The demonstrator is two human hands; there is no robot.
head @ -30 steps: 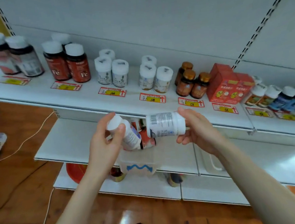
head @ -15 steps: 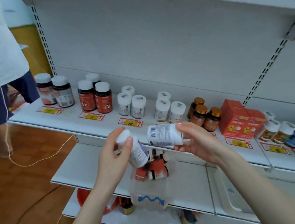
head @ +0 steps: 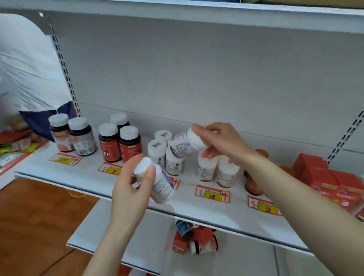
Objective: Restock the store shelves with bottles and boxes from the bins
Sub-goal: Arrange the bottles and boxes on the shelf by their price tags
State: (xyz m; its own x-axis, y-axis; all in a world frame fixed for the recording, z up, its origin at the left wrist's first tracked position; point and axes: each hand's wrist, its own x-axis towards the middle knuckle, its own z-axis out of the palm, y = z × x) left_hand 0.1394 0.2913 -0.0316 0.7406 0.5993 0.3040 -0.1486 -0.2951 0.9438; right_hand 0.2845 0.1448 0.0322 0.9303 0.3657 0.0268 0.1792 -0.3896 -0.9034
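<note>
My left hand (head: 129, 190) grips a white bottle (head: 156, 182) with a white cap, tilted, in front of the shelf (head: 208, 212) edge. My right hand (head: 220, 142) holds a second white bottle (head: 185, 144) on its side, cap toward the palm, above the white bottles (head: 172, 162) that stand on the shelf. Two more white bottles (head: 217, 170) stand under my right hand. A clear bin (head: 187, 261) holding red boxes and small bottles sits on the lower shelf, below my hands.
Dark bottles with white caps (head: 73, 137) and red Fe bottles (head: 119, 143) stand at the shelf's left. Red boxes (head: 325, 177) and amber bottles (head: 253, 184) are to the right. A person in a white shirt (head: 7, 67) stands at the left. Cartons fill the top shelf.
Both hands rose from over the bin to shelf level. My right hand carried its bottle up and back over the standing white bottles. The view tilted upward.
</note>
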